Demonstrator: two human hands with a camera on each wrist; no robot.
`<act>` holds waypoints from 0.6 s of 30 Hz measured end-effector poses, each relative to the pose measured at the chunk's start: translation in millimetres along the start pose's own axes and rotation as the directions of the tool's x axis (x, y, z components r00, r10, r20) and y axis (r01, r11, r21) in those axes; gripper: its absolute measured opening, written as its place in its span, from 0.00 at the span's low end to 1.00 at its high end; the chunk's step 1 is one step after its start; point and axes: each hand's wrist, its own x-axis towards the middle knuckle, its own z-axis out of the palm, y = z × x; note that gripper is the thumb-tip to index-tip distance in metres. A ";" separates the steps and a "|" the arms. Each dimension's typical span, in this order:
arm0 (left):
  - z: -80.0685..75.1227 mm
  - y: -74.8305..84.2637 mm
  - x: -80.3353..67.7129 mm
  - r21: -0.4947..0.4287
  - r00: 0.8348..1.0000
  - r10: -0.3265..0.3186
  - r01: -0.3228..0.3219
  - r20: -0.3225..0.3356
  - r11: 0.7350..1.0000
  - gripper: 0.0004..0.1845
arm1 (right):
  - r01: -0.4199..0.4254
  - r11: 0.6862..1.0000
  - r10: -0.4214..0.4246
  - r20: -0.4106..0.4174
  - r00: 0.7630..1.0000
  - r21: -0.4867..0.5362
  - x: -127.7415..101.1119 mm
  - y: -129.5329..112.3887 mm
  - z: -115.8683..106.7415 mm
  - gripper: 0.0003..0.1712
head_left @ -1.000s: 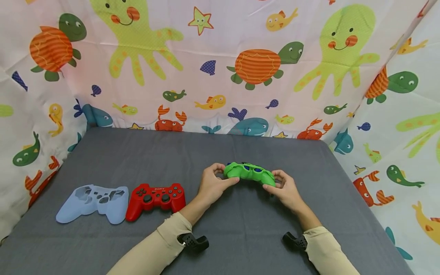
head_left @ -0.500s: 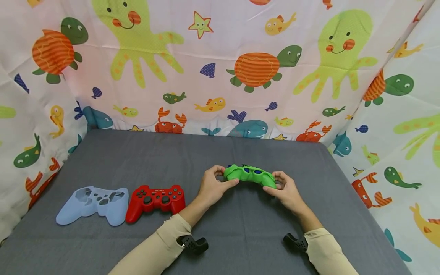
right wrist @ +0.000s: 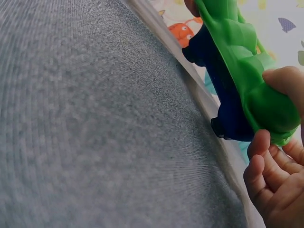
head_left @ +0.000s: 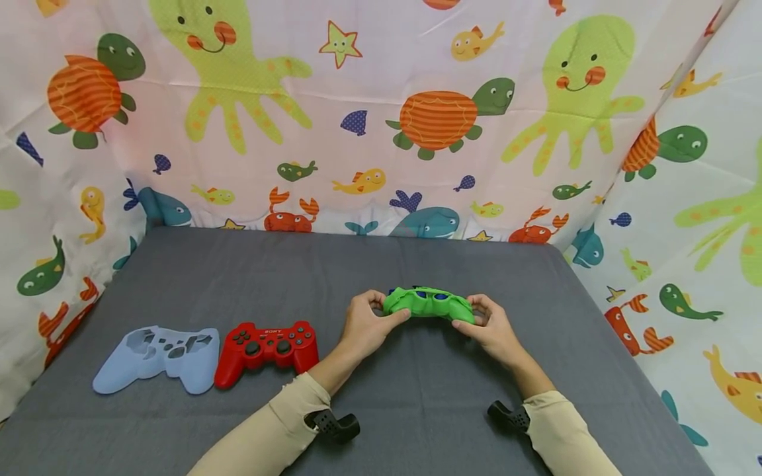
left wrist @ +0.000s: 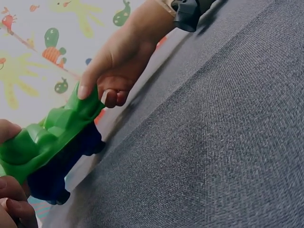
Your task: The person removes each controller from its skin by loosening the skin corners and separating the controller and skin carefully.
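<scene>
Over the middle of the table, both hands hold a blue game controller (right wrist: 225, 90) partly covered by a soft green silicone skin (head_left: 428, 304). My left hand (head_left: 366, 328) grips the left end, its thumb on the near side of the skin. The right hand (head_left: 491, 328) pinches the opposite end between thumb and fingers. Both wrist views show the skin (left wrist: 59, 130) stretched over the grips side, with the blue body bare on the other side. In the head view, blue shows through two openings in the skin.
On the left of the grey table (head_left: 268, 430) lie a pale blue controller skin (head_left: 157, 360) and, right beside it, a red game controller (head_left: 266, 354). A curtain printed with sea animals (head_left: 440, 122) hangs behind the table and along both sides.
The head view has shifted slightly. Both hands keep their hold on the controller and green skin, which have tilted a little; the things on the left lie as before.
</scene>
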 end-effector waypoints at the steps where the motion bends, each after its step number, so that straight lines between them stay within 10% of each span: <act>1: -0.4 -0.7 0.1 0.009 1.000 -0.001 0.001 0.002 1.000 0.15 | 0.000 1.000 0.000 -0.003 1.000 -0.005 0.2 0.0 -0.1 0.23; 18: -6.8 -1.6 1.0 0.312 0.975 0.034 -0.103 0.220 0.944 0.24 | -0.083 0.995 0.086 0.051 0.995 -0.057 -1.9 -9.3 -11.7 0.27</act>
